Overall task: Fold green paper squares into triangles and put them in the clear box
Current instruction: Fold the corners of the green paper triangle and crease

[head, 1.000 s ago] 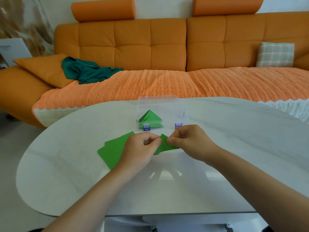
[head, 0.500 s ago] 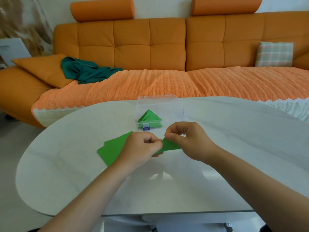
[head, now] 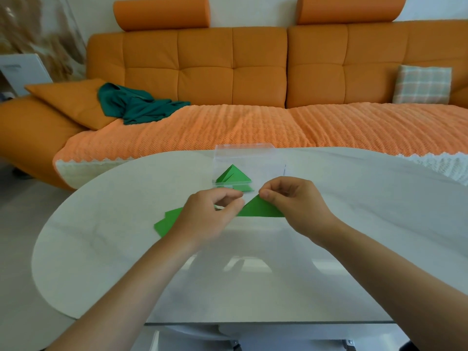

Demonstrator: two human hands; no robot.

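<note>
1. Stack of flat green paper squares (head: 168, 220), near left on the glossy white oval table (head: 101, 249).
2. Person's left hand (head: 210, 215), fingers curled, pinching the triangle's left corner.
3. Far centre: clear rigid plastic box (head: 244, 152) containing creased green triangles (head: 234, 174).
4. One folded green paper triangle (head: 258, 209), just nearer than the box.
5. Person's right hand (head: 295, 201), pinching the triangle's apex.

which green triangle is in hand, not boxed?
The folded triangle pinched at its top corner by the right hand, left hand at its left tip. The other triangles sit inside the clear box.
</note>
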